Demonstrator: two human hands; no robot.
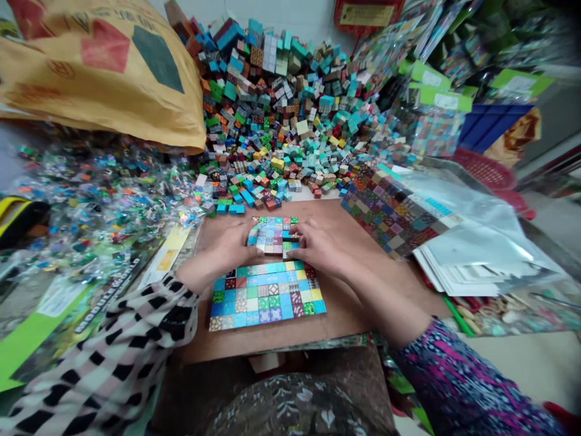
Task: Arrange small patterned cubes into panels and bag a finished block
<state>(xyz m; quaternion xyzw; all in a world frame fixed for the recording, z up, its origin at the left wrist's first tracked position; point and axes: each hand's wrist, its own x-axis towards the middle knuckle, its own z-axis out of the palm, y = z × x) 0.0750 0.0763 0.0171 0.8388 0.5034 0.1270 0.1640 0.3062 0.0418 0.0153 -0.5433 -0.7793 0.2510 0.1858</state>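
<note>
On a brown board (336, 303) lies a small group of patterned cubes (271, 232), with a gap between its columns near the right side. My left hand (227, 247) curves around the left edge of this group, thumb at its lower corner. From the right, my right hand (320, 245) has fingers and thumb around the right-hand cubes. Both hands press the group between them. Just below, closer to me, rests a larger flat block of colourful cubes (267, 297) in rows, which neither hand grips.
A big heap of loose cubes (290, 121) rises behind the board. Small wrapped pieces (100, 200) and a yellow sack (104, 72) are at the left. A stacked cube block (390, 212), white sheets (463, 266) and a blue bin (490, 124) stand right.
</note>
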